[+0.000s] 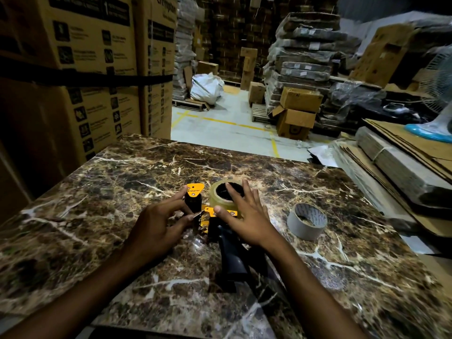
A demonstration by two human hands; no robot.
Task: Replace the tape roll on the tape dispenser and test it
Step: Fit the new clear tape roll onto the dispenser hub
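Note:
A yellow and black tape dispenser [204, 217] lies flat in the middle of the marble table [97, 192], its black handle [231, 255] pointing toward me. A clear tape roll [219, 195] sits on its spool. My right hand [244, 216] rests on top of that roll, fingers spread, thumb against the yellow frame. My left hand [159, 223] grips the dispenser's front end by the black roller [192, 200] and the yellow plate [195, 188]. A used grey cardboard tape core [307, 221] lies on the table to the right, apart from both hands.
Tall stacked cartons [73, 69] stand close on the left. Flattened cardboard bundles [396, 162] and a fan base [428, 133] crowd the right edge. Beyond the table's far edge lies a warehouse floor [220, 123] with yellow lines, pallets and boxes.

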